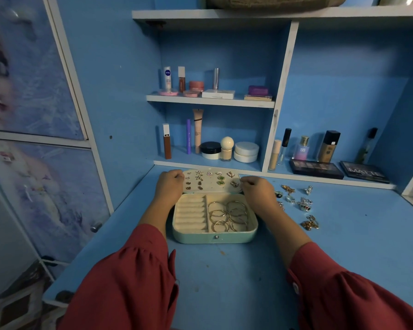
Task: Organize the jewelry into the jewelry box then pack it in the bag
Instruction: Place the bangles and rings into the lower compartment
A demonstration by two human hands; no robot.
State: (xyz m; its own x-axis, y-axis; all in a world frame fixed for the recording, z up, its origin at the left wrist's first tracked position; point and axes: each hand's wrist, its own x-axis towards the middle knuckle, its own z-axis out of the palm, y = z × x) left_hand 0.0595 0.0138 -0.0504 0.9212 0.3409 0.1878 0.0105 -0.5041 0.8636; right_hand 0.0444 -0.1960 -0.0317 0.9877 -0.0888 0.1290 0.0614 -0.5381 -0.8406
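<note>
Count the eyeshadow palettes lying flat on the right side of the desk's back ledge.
2. One dark eyeshadow palette lies below the perfume bottle; the second, lettered MATTE, lies just right of it. None seems hidden.

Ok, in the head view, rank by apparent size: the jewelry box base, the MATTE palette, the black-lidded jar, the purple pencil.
1. jewelry box base, nearest the camera
2. MATTE palette
3. black-lidded jar and purple pencil: too close to rank.

Dim, bluish, soft overall, with wide-angle bending at the edges
</note>
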